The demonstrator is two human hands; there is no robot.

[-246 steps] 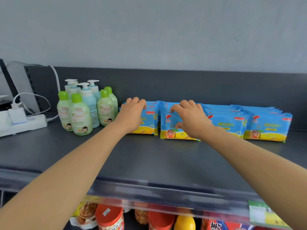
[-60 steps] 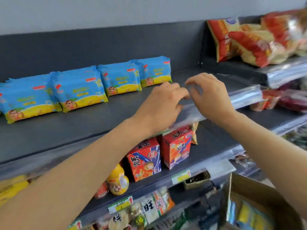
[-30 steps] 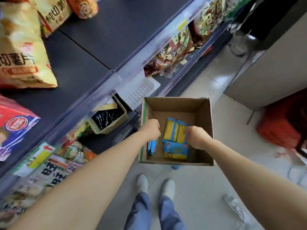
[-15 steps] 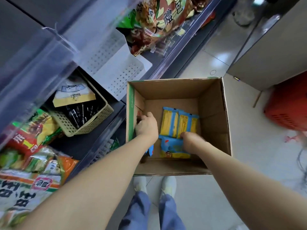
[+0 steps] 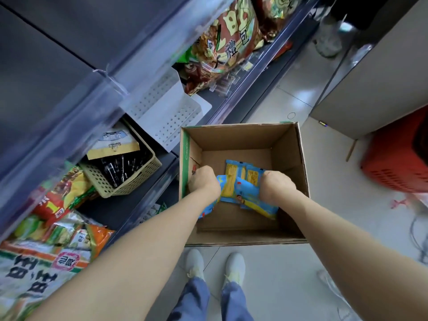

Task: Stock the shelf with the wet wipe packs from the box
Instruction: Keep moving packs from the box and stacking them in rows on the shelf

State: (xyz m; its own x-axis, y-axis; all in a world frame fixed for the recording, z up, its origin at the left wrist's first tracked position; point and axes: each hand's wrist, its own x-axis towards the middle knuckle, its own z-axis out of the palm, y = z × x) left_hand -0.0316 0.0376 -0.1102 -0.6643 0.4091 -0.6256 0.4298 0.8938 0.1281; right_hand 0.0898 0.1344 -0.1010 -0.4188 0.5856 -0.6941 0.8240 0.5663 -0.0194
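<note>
Wet wipe packs (image 5: 245, 189) are now bunched between my two hands inside the box (image 5: 301, 158), tilted and partly up off its bottom. Half a second ago they lay flat on the cardboard with my hands just coming down on them.

The left hand (image 5: 203, 181) has closed round the left end of the bundle, and one blue pack hangs out below its wrist. The right hand (image 5: 276, 185) is curled over the right end, with a yellow-edged pack sticking out under it. I see only the backs of both hands, so the fingers are hidden, but both fists are plainly wrapped on packs, not spread. I cannot tell whether the two yellow-backed packs at the far side are lifted with the rest or still lie on the bottom.

Two seconds ago these hands were up at the shelf edge; now they are down in the box on the floor. I judge the pick is made, and the step ahead is the lift back to the shelf, whose row of packs is out of view here. The bundle looks loose, so the hanging pack could slip as I rise.
</note>
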